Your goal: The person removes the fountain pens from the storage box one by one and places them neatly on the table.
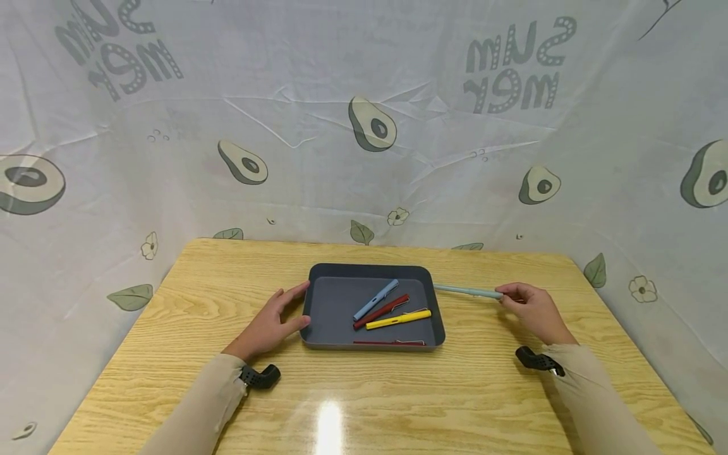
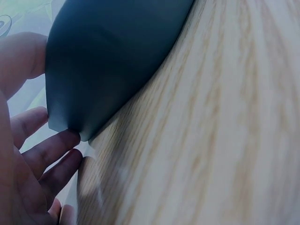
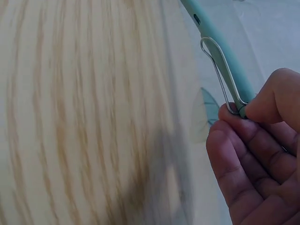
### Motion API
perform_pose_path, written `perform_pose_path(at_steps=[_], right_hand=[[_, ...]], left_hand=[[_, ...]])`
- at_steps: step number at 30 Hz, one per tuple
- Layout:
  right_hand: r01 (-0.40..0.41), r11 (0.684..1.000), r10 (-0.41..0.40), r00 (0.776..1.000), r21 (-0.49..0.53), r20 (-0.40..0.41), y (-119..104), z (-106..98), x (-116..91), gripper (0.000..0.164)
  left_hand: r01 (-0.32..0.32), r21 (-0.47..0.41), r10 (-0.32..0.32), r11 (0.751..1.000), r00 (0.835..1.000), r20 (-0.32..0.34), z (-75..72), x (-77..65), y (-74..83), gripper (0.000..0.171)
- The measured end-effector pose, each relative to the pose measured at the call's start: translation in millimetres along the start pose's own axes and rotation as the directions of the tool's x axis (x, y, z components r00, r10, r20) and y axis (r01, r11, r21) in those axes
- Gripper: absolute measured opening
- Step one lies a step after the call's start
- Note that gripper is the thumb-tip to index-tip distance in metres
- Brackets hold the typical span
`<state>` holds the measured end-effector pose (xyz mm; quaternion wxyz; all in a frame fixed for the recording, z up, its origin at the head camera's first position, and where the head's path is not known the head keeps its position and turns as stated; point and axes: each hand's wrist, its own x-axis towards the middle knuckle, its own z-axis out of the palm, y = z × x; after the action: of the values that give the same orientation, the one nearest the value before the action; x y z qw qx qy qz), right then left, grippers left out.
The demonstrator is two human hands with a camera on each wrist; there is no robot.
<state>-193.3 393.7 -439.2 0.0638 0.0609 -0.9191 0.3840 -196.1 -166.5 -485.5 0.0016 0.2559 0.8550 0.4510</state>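
The right hand [image 1: 531, 308] pinches one end of the green pen [image 1: 469, 291] between thumb and fingers, at the clip [image 3: 220, 75] end. The pen is off to the right of the tray [image 1: 327, 346], its left end just beside the tray's right wall; whether the two touch I cannot tell. The left hand [image 1: 273, 325] is spread wide, thumb nearer and fingers farther, touching the outside of the tray's left wall. In the right half of the tray, the blue pen [image 1: 376, 299], red pen [image 1: 380, 312] and yellow pen [image 1: 398, 319] lie slanted, far to near in that order, all with their right ends farther away. A thin red pen [image 1: 389, 343] lies along the near wall. The tray sits on the wooden table [image 1: 364, 395], with a printed cloth [image 1: 307, 189] beyond.
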Motion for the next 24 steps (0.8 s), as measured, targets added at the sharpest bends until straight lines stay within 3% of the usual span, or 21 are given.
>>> perform_pose_path(at_steps=[11,18,24], right_hand=[[-0.020,0.996,0.029,0.994,-0.084,0.110,11.2,-6.2,10.7,0.024],[0.052,0.979,-0.021,0.987,-0.195,0.157,14.1,-5.9,23.1,0.020],[0.040,0.984,-0.009,0.984,-0.171,0.180,18.1,-2.9,34.5,0.022]], left_hand=[[0.001,-0.011,-0.001,1.000,1.000,0.008,1.0,1.2,0.2,0.074],[-0.002,-0.010,0.002,1.000,1.000,0.009,1.7,2.4,-0.9,0.075],[0.000,-0.016,0.000,1.000,1.000,0.004,-0.1,1.0,1.0,0.075]])
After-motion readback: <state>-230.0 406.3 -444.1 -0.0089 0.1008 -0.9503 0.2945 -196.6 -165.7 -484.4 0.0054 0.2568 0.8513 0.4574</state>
